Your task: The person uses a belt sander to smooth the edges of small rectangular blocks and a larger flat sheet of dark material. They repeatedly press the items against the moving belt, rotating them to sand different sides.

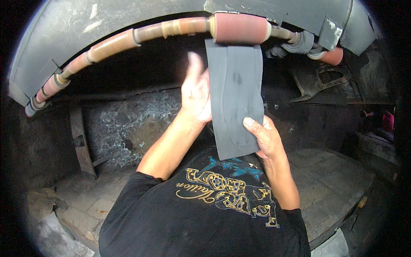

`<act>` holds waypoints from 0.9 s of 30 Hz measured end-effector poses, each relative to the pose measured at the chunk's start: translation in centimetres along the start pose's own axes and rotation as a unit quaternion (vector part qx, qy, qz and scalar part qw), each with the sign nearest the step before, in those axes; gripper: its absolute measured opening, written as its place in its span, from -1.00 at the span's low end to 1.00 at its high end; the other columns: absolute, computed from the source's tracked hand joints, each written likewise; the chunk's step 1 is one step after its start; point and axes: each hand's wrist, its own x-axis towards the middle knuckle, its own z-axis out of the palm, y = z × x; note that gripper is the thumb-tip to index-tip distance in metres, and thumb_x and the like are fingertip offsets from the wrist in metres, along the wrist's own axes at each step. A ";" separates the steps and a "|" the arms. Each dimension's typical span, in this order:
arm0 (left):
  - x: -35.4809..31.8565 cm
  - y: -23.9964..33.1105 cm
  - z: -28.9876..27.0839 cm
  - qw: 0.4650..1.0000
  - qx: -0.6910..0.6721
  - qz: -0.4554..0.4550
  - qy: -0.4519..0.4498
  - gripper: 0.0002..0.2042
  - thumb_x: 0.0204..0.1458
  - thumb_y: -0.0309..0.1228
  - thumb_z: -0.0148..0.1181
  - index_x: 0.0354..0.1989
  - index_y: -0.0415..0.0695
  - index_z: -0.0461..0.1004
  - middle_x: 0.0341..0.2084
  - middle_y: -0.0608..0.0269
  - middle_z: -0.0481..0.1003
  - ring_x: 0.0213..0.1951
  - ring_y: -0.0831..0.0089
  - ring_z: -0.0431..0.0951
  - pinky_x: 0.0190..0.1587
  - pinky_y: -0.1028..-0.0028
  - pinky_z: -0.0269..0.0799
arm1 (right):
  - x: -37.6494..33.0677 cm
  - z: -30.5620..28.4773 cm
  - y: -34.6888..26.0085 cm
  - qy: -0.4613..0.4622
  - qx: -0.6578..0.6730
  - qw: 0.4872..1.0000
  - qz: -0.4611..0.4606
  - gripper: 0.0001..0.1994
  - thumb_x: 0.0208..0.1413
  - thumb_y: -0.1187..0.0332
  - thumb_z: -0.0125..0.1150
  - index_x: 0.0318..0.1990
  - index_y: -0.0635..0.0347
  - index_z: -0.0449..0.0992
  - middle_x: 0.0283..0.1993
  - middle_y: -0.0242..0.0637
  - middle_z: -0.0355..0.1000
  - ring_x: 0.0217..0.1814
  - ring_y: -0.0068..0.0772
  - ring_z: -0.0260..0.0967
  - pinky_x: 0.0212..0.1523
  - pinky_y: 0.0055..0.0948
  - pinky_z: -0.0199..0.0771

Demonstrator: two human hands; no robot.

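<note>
A long grey flat sheet [236, 98], with wavy lines along its face, hangs upright in front of me. Its top edge meets the underside of a red sanding drum [239, 28]; whether they touch I cannot tell. My right hand [269, 136] pinches the sheet low on its right edge, thumb on the face and fingers behind. Beside the sheet's left edge is my left hand [197, 92], its thumb raised, apart and blurred. The other left fingers are partly hidden behind the sheet.
A shaft with several worn rollers [113, 45] curves across the top under a grey metal hood [171, 9]. Pale shavings [122, 128] pile up at the left behind a wooden post [81, 139]. A dusty frame-shaped piece [321, 81] lies at the right, near a grey rag [302, 43].
</note>
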 end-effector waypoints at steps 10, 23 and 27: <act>-1.6 -2.0 -1.7 0.959 0.202 0.030 0.198 -0.61 0.24 -0.29 0.15 0.15 -0.24 0.37 -0.01 0.04 0.53 -0.02 0.22 0.58 0.08 0.20 0.51 | 0.6 1.2 1.5 0.129 -0.609 0.723 -0.300 0.06 -0.14 0.14 0.52 0.43 0.33 -0.06 0.39 0.26 0.02 0.35 0.29 0.17 0.26 -0.06 0.35; 2.8 3.6 -4.8 0.999 0.023 -0.024 0.038 -0.42 0.33 0.02 -0.19 0.18 -0.31 0.34 0.08 -0.09 0.47 0.10 0.06 0.49 0.23 0.06 0.32 | 6.1 -0.1 -2.0 -0.009 -0.085 0.994 -0.075 -0.53 0.15 0.20 0.32 0.12 0.32 0.46 0.02 -0.22 0.52 -0.01 -0.45 0.46 0.07 -0.39 0.45; 7.4 6.2 -5.7 0.998 0.034 0.052 -0.008 -0.37 0.32 0.07 -0.22 0.21 -0.32 0.29 0.13 -0.10 0.42 0.14 0.04 0.44 0.26 0.06 0.26 | 9.0 1.8 -6.2 0.001 -0.066 0.990 -0.124 -0.59 0.14 0.24 0.30 0.06 0.31 0.50 -0.07 -0.25 0.55 -0.09 -0.45 0.48 0.02 -0.40 0.46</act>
